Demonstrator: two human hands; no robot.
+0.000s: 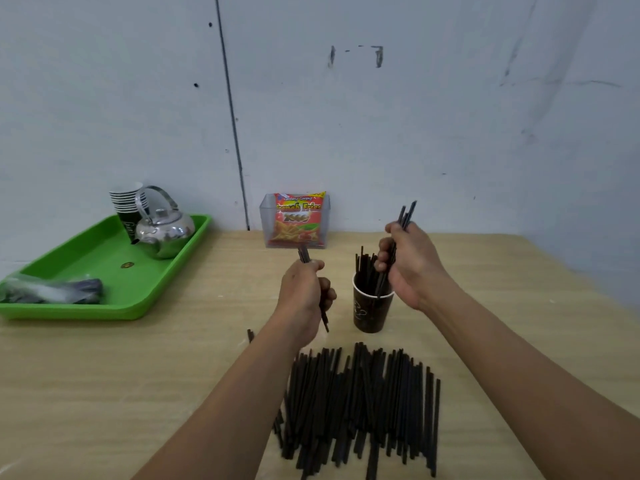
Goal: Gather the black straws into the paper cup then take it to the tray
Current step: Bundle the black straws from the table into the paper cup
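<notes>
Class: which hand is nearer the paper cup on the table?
Right. The right hand is just above the paper cup, at its rim; the left hand is apart, to the cup's left. Both grip black straws.

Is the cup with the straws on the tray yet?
No, the cup stands on the table, well to the right of the green tray.

Leaving bare wooden tabletop [173, 341] between the dark paper cup [372, 313] and the green plastic tray [97, 251]. Crowding the tray's far corner with a shiny metal kettle [166, 232], near end with a clear bag [52, 291].
</notes>
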